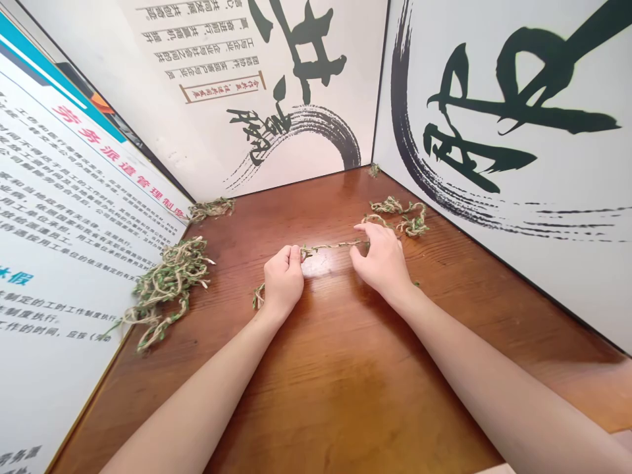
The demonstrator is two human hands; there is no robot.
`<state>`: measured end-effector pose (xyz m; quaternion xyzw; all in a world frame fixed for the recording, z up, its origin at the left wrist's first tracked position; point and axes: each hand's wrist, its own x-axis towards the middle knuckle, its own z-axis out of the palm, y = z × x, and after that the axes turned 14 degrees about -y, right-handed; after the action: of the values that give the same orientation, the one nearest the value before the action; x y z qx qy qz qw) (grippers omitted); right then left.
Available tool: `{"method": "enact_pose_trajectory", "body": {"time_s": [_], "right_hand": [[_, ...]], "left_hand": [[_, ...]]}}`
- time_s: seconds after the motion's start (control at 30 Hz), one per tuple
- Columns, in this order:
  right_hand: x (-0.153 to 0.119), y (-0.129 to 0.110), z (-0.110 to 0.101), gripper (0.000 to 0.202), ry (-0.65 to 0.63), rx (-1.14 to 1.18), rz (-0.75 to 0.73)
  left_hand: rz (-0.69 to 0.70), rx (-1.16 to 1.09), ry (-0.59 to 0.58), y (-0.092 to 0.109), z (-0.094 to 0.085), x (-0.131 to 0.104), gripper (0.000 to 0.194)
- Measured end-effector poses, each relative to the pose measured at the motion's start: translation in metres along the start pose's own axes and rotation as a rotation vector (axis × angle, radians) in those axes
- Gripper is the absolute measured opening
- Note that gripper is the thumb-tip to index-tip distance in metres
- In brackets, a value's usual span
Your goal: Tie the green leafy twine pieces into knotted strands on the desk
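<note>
A thin twisted twine with small green leaves stretches between my two hands above the wooden table. My left hand is closed in a pinch on it, thumb on top, and a leafy end hangs out below that fist at the left. On the other side, my right hand has its thumb and index finger apart around the twine. Its remaining fingers are hidden behind the hand, so I cannot see whether they grip it. Just beyond the right hand lies a loose bunch of the same leafy twine.
A big tangled heap of leafy twine lies at the table's left edge, with a smaller bunch behind it. One tiny clump sits in the far corner. Printed panels wall in the brown table at left, back and right.
</note>
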<state>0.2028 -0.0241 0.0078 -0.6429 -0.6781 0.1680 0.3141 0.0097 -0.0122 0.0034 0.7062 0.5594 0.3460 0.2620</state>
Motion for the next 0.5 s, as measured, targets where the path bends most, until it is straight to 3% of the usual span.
{"method": "enact_pose_trajectory", "body": {"time_s": [0.17, 0.4, 0.47, 0.5], "right_hand": [[0.005, 0.014, 0.005, 0.042, -0.037, 0.091, 0.024], [0.006, 0.009, -0.006, 0.032, 0.356, 0.178, -0.139], [0.002, -0.002, -0.008, 0.023, 0.268, 0.373, -0.169], [-0.001, -0.008, -0.007, 0.02, 0.125, 0.517, -0.17]], "left_hand": [[-0.034, -0.024, -0.021, -0.003, 0.0, 0.002, 0.039], [-0.037, -0.068, -0.044, -0.001, -0.001, 0.003, 0.04], [-0.029, -0.082, -0.054, -0.001, -0.001, 0.003, 0.041], [-0.025, -0.088, -0.056, -0.001, -0.001, 0.003, 0.041]]}}
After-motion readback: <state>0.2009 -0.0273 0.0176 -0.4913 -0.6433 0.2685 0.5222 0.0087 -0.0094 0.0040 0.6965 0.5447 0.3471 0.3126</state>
